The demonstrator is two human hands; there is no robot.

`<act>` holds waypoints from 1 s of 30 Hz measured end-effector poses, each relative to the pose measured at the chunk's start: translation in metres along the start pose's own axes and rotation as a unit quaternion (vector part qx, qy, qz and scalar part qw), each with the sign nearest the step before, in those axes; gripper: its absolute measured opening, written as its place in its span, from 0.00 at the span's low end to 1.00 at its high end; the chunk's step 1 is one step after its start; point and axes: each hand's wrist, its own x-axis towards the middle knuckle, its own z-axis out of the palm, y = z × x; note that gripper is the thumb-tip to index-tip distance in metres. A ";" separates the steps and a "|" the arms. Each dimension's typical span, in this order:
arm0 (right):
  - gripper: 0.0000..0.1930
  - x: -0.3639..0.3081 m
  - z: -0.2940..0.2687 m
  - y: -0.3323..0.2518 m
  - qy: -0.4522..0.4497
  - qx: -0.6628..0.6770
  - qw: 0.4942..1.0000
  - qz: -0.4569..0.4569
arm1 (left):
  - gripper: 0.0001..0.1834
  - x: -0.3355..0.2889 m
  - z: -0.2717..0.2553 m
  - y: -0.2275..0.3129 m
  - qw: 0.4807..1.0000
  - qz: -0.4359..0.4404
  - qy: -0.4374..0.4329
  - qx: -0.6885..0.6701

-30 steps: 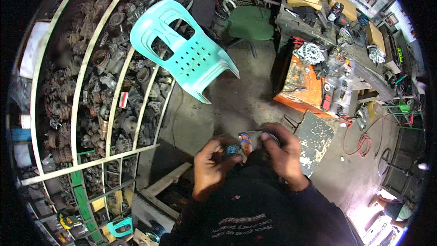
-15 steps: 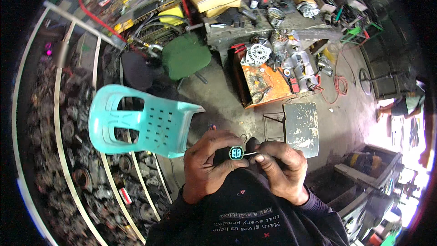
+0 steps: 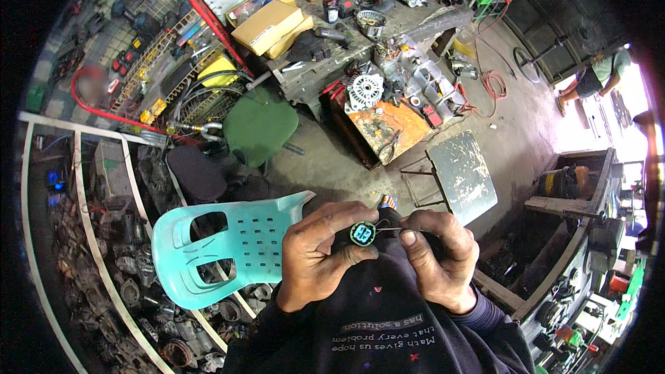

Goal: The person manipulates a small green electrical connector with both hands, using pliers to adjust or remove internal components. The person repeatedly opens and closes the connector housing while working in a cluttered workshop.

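Between the thumb and forefinger of my left hand (image 3: 320,253) is a small round electrical connector (image 3: 362,233), dark-rimmed with a light blue face turned up. My right hand (image 3: 442,253) pinches a thin metal rod (image 3: 389,228), its far end hidden in the fingers. The rod's tip lies close beside the connector; whether they touch, I cannot tell. A thin wire loop (image 3: 380,222) shows just behind the connector. Both hands are held in front of my dark printed shirt (image 3: 388,305).
Left stands a turquoise plastic chair (image 3: 260,235), with a green seat (image 3: 260,128) beyond. Ahead are an orange-topped cabinet (image 3: 398,128) carrying an alternator (image 3: 364,91), and a cluttered workbench (image 3: 409,24). A worn stool (image 3: 463,176) stands right. Metal parts fill the racks (image 3: 131,270). Another person (image 3: 599,79) is far right.
My view has turned, shifting the room in the picture. The right hand has drawn slightly away from the connector, and more of the rod shows. My left hand still holds the connector.
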 end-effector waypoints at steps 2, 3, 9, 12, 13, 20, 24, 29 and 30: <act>0.07 0.004 -0.005 0.000 0.003 -0.011 1.000 -0.002 | 0.27 0.007 0.004 -0.001 1.000 0.003 -0.008 0.003; 0.07 0.006 -0.007 0.001 0.005 -0.017 1.000 -0.003 | 0.27 0.011 0.005 -0.001 1.000 0.002 -0.016 0.003; 0.08 0.014 -0.023 0.012 0.028 -0.016 0.999 -0.029 | 0.29 0.037 0.016 0.004 0.994 0.020 -0.071 0.085; 0.08 0.021 -0.030 0.016 0.033 -0.018 0.998 -0.055 | 0.29 0.042 0.020 0.006 0.994 -0.003 -0.079 0.080; 0.09 0.023 -0.032 0.017 0.032 -0.019 0.998 -0.057 | 0.28 0.043 0.022 0.007 0.994 -0.017 -0.082 0.070; 0.09 0.030 -0.043 0.023 0.028 -0.021 0.999 -0.041 | 0.25 0.057 0.034 0.004 0.993 0.008 -0.085 0.076; 0.09 0.031 -0.043 0.026 0.027 -0.008 0.999 -0.039 | 0.24 0.060 0.035 0.008 0.991 0.014 -0.088 0.103; 0.09 0.031 -0.046 0.029 0.028 -0.011 0.999 -0.045 | 0.24 0.066 0.037 0.010 0.983 0.036 -0.106 0.148; 0.09 0.030 -0.047 0.030 0.029 -0.012 0.999 -0.044 | 0.24 0.066 0.037 0.010 0.982 0.040 -0.105 0.151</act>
